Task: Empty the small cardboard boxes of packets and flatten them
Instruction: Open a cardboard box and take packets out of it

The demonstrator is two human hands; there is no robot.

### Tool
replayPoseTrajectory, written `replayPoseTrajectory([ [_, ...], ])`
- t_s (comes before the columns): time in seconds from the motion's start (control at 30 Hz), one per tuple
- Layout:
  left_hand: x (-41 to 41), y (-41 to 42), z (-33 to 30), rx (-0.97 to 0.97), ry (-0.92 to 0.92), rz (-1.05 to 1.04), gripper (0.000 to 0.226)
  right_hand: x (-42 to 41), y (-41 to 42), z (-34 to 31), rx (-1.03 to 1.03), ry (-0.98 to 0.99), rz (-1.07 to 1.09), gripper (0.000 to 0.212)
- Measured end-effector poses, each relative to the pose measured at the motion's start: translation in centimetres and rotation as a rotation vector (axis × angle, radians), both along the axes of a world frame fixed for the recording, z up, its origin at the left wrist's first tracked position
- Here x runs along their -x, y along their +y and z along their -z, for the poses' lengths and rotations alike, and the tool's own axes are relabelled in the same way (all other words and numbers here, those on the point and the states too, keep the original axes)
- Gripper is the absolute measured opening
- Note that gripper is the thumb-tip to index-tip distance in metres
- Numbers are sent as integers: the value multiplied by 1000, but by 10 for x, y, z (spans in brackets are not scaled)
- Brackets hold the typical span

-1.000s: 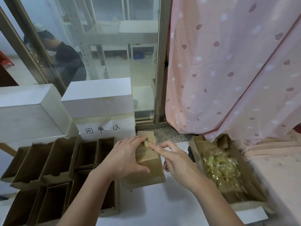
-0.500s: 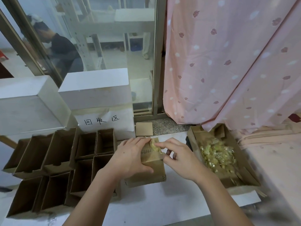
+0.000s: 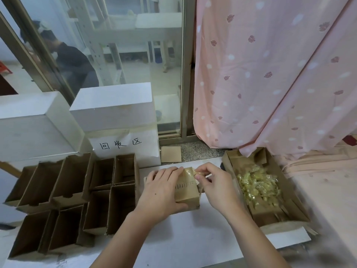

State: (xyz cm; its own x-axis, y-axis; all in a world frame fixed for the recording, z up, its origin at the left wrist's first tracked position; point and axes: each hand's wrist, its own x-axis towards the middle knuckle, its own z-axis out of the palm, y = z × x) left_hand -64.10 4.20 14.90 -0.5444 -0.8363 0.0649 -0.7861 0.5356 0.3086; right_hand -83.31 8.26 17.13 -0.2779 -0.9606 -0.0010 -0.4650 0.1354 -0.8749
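Two hands on the small box [image 3: 186, 192] mid-table: my left hand [image 3: 162, 192] gripped its side, my right hand [image 3: 214, 187] pinched the tape strip [image 3: 195, 172] at its top. Empty cartons [image 3: 73, 192] crowded the left, packet tray [image 3: 258, 187] right; my hands hid the box's opening

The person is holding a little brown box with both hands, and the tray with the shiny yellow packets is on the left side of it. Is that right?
Not quite. The tray with the yellow packets sits to the right of the small box, as the head view shows. On the left are open cardboard boxes. The left hand does hold the box, and the right hand pinches at its top.
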Motion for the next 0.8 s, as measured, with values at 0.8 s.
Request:
replayPoseTrajectory([
  [0.8, -22, -7, -13, -359, 213, 45, 111, 12, -4, -2, 62, -258, -282, 37],
])
